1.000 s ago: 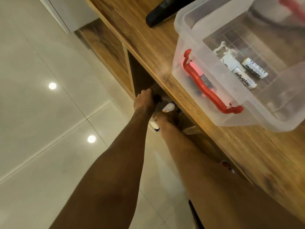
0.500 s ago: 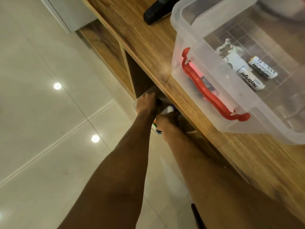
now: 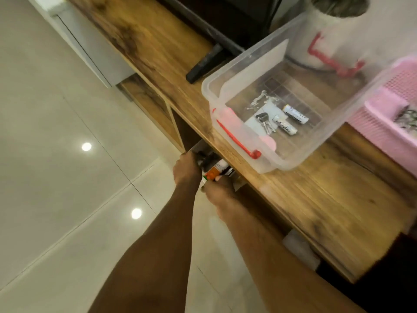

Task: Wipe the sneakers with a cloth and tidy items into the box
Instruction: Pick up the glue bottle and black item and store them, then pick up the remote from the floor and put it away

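Retrieving items from the open compartment under the front edge of the brown wood-grain desk [image 3: 316, 211] appears to be the step in hand.

Hand state:
- The right hand [image 3: 222, 195] pinches an orange-and-white tube [image 3: 213, 173], with the thumb on its label.
- The left hand [image 3: 186, 169] is curled at the compartment mouth, against a dark object [image 3: 202, 158]. Its fingers are out of sight, so it cannot be told whether it grips anything.

Recommended handling:
1. Draw the tube straight out until it clears the desk's front edge, then lift it.
2. Steady the remaining contents with the left hand so that nothing rolls onto the floor.
3. Lower the tube into the clear plastic box with red handles [image 3: 208, 90], which stands on the desk close to the front edge, just above the hands.
4. Set it down beside the two white batteries [image 3: 295, 117] and the bunch of keys [image 3: 264, 120] already on the box floor. Do not drop it.

Limits of view:
- The compartment interior is hidden by the desk edge.
- Neither sneakers nor cloth are in view.
- The tube's lettering is blurred.
- The pink perforated plastic basket [image 3: 383, 136], by the box, is cut off, and its contents are indistinct.
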Action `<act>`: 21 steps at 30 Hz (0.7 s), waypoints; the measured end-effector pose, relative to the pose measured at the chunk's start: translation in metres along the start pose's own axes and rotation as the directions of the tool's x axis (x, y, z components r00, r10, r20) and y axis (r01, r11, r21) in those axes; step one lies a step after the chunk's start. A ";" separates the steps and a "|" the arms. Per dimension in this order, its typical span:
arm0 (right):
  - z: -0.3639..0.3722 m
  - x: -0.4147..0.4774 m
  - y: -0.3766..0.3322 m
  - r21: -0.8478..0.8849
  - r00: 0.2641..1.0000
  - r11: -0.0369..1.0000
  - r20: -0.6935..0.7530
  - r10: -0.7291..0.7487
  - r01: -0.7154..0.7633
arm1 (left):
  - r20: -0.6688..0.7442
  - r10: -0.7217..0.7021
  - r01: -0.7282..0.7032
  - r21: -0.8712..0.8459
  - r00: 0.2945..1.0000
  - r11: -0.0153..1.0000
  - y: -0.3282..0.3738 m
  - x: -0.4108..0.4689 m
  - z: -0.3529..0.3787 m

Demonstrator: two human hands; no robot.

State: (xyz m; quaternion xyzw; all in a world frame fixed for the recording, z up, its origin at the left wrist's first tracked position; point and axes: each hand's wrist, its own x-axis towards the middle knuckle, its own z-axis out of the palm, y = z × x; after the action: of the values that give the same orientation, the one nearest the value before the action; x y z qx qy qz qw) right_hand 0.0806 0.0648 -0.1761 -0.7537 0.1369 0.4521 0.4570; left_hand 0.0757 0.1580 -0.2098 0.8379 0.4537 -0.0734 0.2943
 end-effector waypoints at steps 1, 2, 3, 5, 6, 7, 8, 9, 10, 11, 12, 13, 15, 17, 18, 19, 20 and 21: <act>-0.004 -0.016 -0.001 0.019 1.000 1.000 0.011 0.002 -0.002 | -0.004 -0.035 0.035 -0.043 0.999 0.998 0.001 -0.014 -0.007; -0.007 -0.027 -0.001 0.009 1.000 1.000 0.016 -0.004 0.003 | -0.019 -0.077 0.076 -0.063 0.997 0.995 -0.002 -0.027 -0.010; -0.012 -0.041 -0.001 -0.014 1.000 1.000 0.021 0.000 0.000 | -0.034 -0.121 0.116 -0.119 0.992 0.986 -0.004 -0.042 -0.014; -0.020 -0.059 -0.001 -0.056 0.999 0.998 0.022 -0.033 0.034 | -0.032 -0.181 0.171 -0.211 0.983 0.962 -0.002 -0.066 -0.022; -0.029 -0.071 -0.001 -0.060 0.998 0.996 0.018 -0.063 0.064 | -0.034 -0.196 0.182 -0.245 0.980 0.952 0.000 -0.079 -0.026; -0.035 -0.080 -0.001 -0.079 0.996 0.993 0.001 -0.092 0.092 | -0.045 -0.199 0.179 -0.280 0.979 0.943 0.002 -0.090 -0.030; -0.045 -0.092 0.000 -0.121 0.993 0.985 -0.014 -0.121 0.119 | -0.060 -0.191 0.164 -0.299 0.980 0.940 0.008 -0.105 -0.036; -0.053 -0.103 0.001 -0.152 0.991 0.980 -0.017 -0.131 0.127 | -0.082 -0.168 0.136 -0.305 0.982 0.943 0.014 -0.116 -0.043; -0.060 -0.113 0.002 -0.167 0.988 0.975 -0.010 -0.152 0.148 | -0.107 -0.135 0.099 -0.290 0.985 0.952 0.021 -0.129 -0.051; -0.070 -0.126 0.004 -0.177 0.985 0.969 0.007 -0.174 0.172 | -0.138 -0.088 0.050 -0.261 0.986 0.964 0.029 -0.144 -0.060; -0.080 -0.138 0.004 -0.191 0.981 0.962 0.025 -0.195 0.196 | -0.178 -0.051 0.008 -0.235 0.983 0.972 0.036 -0.158 -0.069; -0.092 -0.153 0.004 -0.221 0.977 0.952 0.035 -0.211 0.213 | -0.226 -0.016 -0.034 -0.217 0.974 0.976 0.043 -0.173 -0.077; -0.114 -0.180 0.000 -0.250 0.968 0.935 0.048 -0.248 0.252 | -0.305 0.011 -0.081 -0.219 0.952 0.972 0.056 -0.196 -0.094; -0.141 -0.210 -0.002 -0.222 0.944 0.918 0.055 -0.324 0.328 | -0.354 0.013 -0.116 -0.271 0.935 0.956 0.074 -0.221 -0.108; -0.156 -0.226 -0.001 -0.209 0.923 0.900 0.041 -0.382 0.382 | -0.376 0.024 -0.142 -0.291 0.926 0.946 0.084 -0.235 -0.114; -0.168 -0.239 -0.002 -0.192 0.899 0.880 0.027 -0.438 0.435 | -0.405 0.047 -0.180 -0.297 0.913 0.938 0.094 -0.245 -0.119; -0.180 -0.251 -0.005 -0.163 0.874 0.861 0.015 -0.485 0.481 | -0.435 0.082 -0.231 -0.302 0.897 0.925 0.106 -0.256 -0.125; -0.195 -0.264 -0.006 -0.127 0.854 0.848 -0.016 -0.520 0.514 | -0.457 0.138 -0.300 -0.303 0.879 0.905 0.121 -0.269 -0.129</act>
State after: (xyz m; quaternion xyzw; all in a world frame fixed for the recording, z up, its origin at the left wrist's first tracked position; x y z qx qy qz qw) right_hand 0.0463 -0.1452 0.0741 -0.7992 -0.0864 0.3011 0.5130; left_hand -0.0013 -0.0128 0.0523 0.8108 0.4127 0.2307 0.3450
